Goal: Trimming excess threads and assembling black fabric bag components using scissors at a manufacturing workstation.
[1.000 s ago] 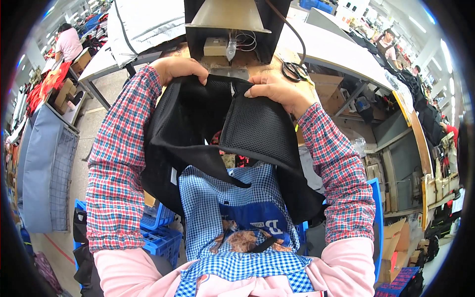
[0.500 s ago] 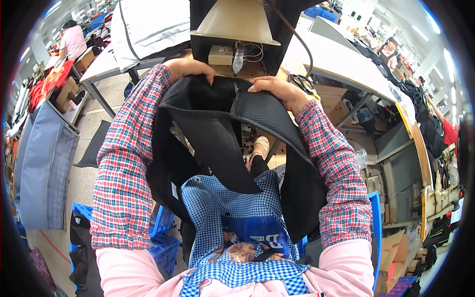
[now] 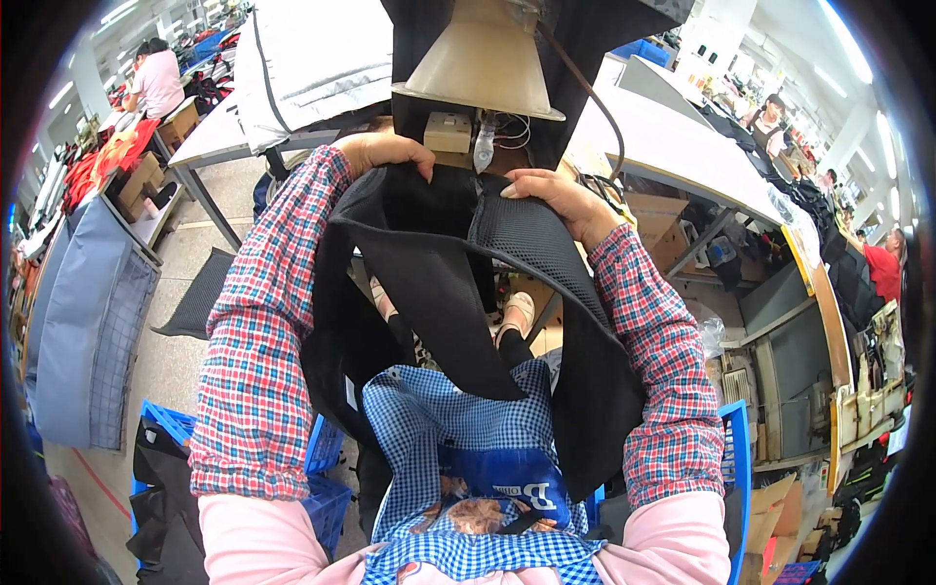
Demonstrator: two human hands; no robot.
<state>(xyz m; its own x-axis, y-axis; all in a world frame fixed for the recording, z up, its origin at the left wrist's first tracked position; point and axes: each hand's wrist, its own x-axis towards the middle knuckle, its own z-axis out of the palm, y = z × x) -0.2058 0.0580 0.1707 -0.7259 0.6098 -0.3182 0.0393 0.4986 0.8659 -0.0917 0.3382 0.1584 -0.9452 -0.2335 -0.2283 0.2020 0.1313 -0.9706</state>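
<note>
My left hand (image 3: 398, 156) grips the upper left edge of a black fabric piece (image 3: 419, 292), fingers curled over it. My right hand (image 3: 551, 200) pinches its upper right edge at a mesh-faced section (image 3: 512, 229), thumb on top. The held top sits just below a machine with a cone-shaped pale shade (image 3: 478, 63), a small switch box (image 3: 447, 132) and a narrow metal piece (image 3: 485, 146) with thin wires. Straps and panels of the fabric hang over my checked apron (image 3: 409, 419); my feet show through the gaps.
White tables (image 3: 658, 132) flank the machine. Blue crates (image 3: 327, 507) sit beside me. A grey covered wire bin (image 3: 83, 322) is at left, cardboard (image 3: 770, 517) at lower right. Co-workers appear at upper left (image 3: 156, 78), upper right (image 3: 765, 127) and right (image 3: 882, 273) in red.
The fabric now hangs with a wider opening, showing my feet. The machine and both hands sit lower in the picture. The co-worker in red at right has come further into view.
</note>
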